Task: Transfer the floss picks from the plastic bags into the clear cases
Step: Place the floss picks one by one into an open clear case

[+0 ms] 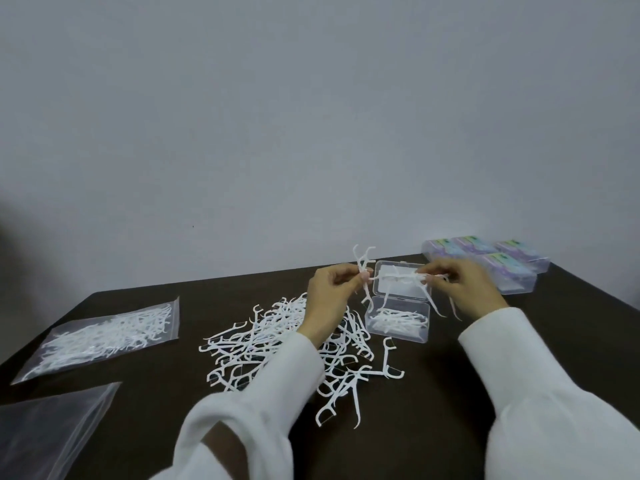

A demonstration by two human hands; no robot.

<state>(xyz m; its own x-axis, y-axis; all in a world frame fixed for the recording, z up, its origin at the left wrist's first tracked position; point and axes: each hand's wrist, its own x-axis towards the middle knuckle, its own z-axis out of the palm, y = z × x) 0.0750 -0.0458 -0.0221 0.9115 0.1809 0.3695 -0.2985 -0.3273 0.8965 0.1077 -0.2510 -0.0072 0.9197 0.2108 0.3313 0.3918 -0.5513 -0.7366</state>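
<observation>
The wall point(311, 116) is plain grey and fills the upper half of the view. The table point(519, 348) is dark brown.

White sleeves point(277, 393) cover both forearms, which reach in from the near edge.

A full bag point(104, 337) of white picks lies flat near the left edge. An empty bag point(45, 431) lies at the near left corner.

A loose pile point(277, 341) of picks lies at the table centre, partly under the left forearm. Single picks are scattered along its near and right sides.

Closed cases point(491, 268) with coloured labels sit in a group at the far right corner, touching one another.

An open case point(398, 323) stands just right of the pile, toward the far edge. Its lid point(398, 282) is tilted back. The tray holds a shallow layer of picks.

The left hand point(332, 292) is raised above the pile, fingers curled, thumb and fingertips pinching a few picks point(363, 268) that stick up and down from the grip.

The right hand point(460, 285) is raised above the case lid, fingers curled, pinching several picks point(429, 296) whose handles hang down beside the case. The two hands nearly meet over the lid; whether both grip one common pick cannot be told.
</observation>
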